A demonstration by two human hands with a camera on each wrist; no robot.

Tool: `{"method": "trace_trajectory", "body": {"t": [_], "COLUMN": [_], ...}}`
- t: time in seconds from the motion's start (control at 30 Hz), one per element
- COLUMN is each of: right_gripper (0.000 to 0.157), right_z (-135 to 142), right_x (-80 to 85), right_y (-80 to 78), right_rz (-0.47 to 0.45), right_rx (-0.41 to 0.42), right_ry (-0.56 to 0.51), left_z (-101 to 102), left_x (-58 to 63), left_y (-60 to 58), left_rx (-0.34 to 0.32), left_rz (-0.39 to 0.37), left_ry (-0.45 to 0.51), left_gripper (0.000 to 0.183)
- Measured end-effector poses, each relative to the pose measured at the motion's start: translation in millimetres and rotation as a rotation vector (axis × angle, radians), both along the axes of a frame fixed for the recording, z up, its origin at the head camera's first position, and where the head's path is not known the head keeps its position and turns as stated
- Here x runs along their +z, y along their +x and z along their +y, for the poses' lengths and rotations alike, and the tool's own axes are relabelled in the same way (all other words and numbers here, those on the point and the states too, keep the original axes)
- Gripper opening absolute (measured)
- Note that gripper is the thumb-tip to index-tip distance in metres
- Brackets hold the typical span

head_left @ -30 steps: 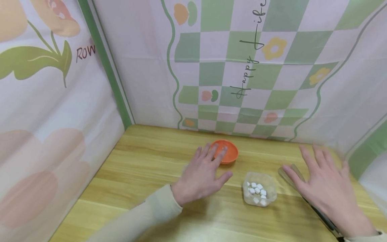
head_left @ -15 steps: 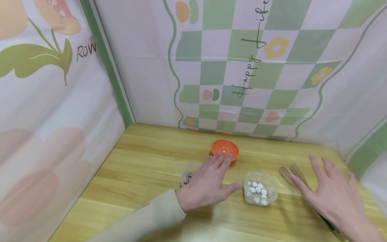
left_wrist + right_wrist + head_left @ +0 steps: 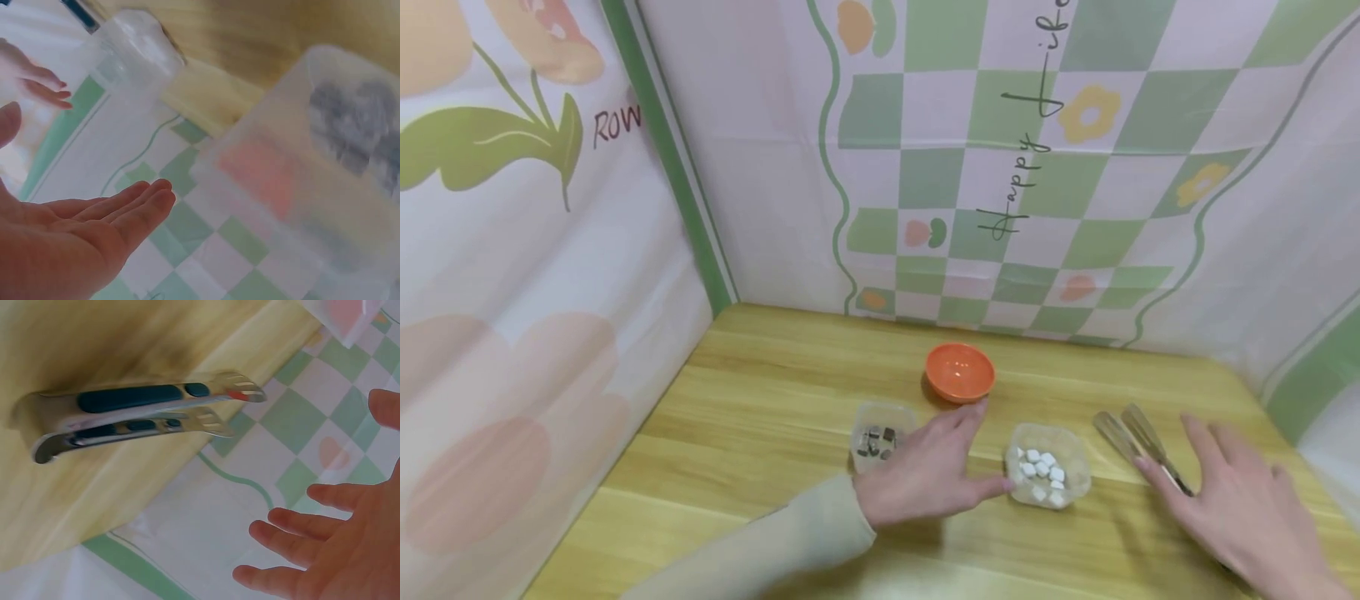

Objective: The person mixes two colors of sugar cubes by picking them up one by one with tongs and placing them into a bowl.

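Head view: the left hand [image 3: 928,471] has drawn nearer and off the orange bowl [image 3: 960,385], uncovering the left box [image 3: 886,411] of dark pieces [image 3: 868,442], partly hidden by the hand. The bowl sits at the far side of the worktop [image 3: 737,400]. Between the hands stands the right box [image 3: 1047,435] of white pieces [image 3: 1042,468]; whether the left thumb touches it, I cannot tell. The right hand [image 3: 1251,504] has shifted nearer, baring more of the tongs [image 3: 1142,429].

Left wrist view: the grip is released, fingers straight, beside the blurred left box.

Right wrist view: the grip is released too, fingers spread, apart from the tongs. Seemingly, everything remains unheld.
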State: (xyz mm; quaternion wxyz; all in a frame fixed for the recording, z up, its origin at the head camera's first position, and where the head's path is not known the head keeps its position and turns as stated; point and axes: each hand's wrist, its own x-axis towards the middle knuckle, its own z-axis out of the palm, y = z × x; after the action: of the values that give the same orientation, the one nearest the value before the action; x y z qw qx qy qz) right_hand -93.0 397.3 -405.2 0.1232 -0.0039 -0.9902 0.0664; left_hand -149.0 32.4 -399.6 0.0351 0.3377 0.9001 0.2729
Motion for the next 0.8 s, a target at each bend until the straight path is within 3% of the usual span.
{"method": "trace_trajectory", "body": {"t": [0.4, 0.8], "right_gripper": [0.097, 0.102], "right_z": [9.8, 21.6], "right_x": [-13.0, -21.6], "right_y": [3.8, 5.1], "right_rz": [-0.063, -0.187], "right_rx": [-0.006, -0.031], "right_ry": [0.011, -0.021], "left_z": [11.5, 30.7], "left_x": [-7.6, -23.5], "left_y": [-2.7, -1.1], "left_rx": [0.044, 0.118], "left_rz": [-0.240, -0.369], "left_ry": [0.120, 0.215], "left_gripper": [0.106, 0.116]}}
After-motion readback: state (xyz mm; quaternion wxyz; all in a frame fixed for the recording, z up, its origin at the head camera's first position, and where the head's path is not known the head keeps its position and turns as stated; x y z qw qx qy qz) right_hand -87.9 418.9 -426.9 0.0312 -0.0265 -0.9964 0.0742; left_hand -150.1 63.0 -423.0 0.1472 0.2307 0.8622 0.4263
